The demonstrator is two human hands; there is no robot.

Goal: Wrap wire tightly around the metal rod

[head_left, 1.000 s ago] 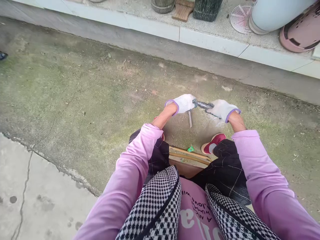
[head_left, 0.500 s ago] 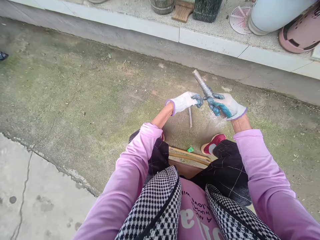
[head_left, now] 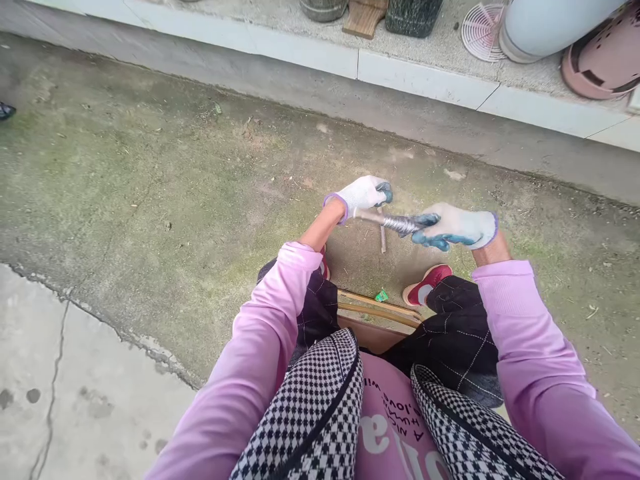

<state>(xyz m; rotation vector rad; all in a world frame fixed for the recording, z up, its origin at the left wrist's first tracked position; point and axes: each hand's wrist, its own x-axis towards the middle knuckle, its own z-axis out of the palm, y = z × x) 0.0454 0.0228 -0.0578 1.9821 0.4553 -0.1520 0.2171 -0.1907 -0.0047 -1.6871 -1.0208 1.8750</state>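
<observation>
My right hand (head_left: 453, 227), in a white glove with blue-coated fingers, is closed round a stick wound with wire (head_left: 395, 224). The stick lies nearly level, its bare end pointing left, and silvery turns cover its middle. My left hand (head_left: 367, 192), gloved alike, is just above that bare end with its fingers curled closed. Whether a thin strand is in them I cannot make out. Below it, a short thin rod (head_left: 383, 239) rests on the ground, partly hidden by the stick.
A raised tiled ledge (head_left: 420, 79) runs along the back. On it stand a wooden board (head_left: 364, 19), a dark container (head_left: 413, 15), a pink round grille (head_left: 483, 32), a white cylinder (head_left: 547, 27) and a pink perforated bin (head_left: 603, 57). A green scrap (head_left: 382, 295) lies between my feet.
The wire-wound stick has swung from pointing up and away to nearly level, pointing left. My left hand has shifted slightly left and up; my right hand has turned and dropped slightly.
</observation>
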